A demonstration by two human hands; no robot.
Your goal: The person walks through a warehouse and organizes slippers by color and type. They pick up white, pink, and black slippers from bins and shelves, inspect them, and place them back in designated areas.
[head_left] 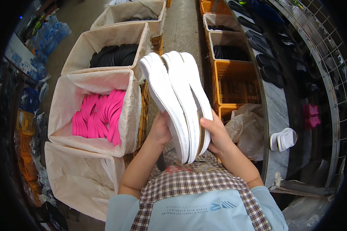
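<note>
Between my two hands, upright in front of my chest, is a small stack of white shoe soles (177, 98). My left hand (161, 129) is closed on the left side of the stack, its fingers mostly hidden behind the soles. On the right side my right hand (218, 133) grips them, with the thumb laid on the near edge. The soles stand on end, pressed side by side, with a narrow gap near the right one. Below them is my checked apron (192, 186).
To the left stand cloth-lined baskets: one holds pink strips or soles (98, 117), another black soles (115, 56). A lined basket (79, 173) nearest me holds something white. Orange crates (235, 82) and a ledge (277, 104) with black footwear (272, 77) and white soles (283, 139) run along the right.
</note>
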